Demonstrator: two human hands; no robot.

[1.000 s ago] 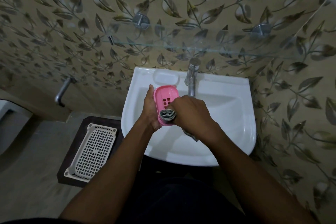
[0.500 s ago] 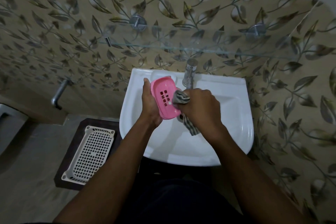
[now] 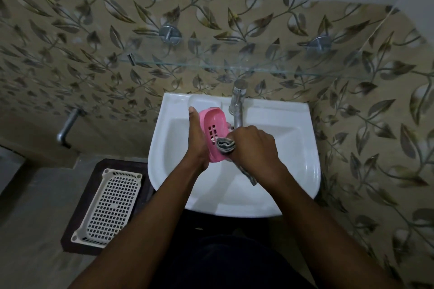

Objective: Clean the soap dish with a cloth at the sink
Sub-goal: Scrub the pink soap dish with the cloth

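Note:
A pink slotted soap dish point(image 3: 212, 128) is held over the white sink point(image 3: 303, 159), its hollow side facing right. My left hand point(image 3: 196, 141) grips it from the left, thumb up along its edge. My right hand point(image 3: 252, 148) grips a bunched grey cloth point(image 3: 226, 144) and presses it into the lower part of the dish. A tail of the cloth hangs down under my right wrist into the basin.
A chrome tap point(image 3: 237, 105) stands just behind the dish. A glass shelf point(image 3: 234, 69) juts from the leaf-patterned wall above. On a dark stool at the lower left lies a white perforated tray point(image 3: 109, 204). Another chrome wall tap point(image 3: 67, 128) sticks out at the left.
My right hand has slid the cloth from the dish's right edge near the tap down onto its lower inside. The dish has tilted slightly in my left hand.

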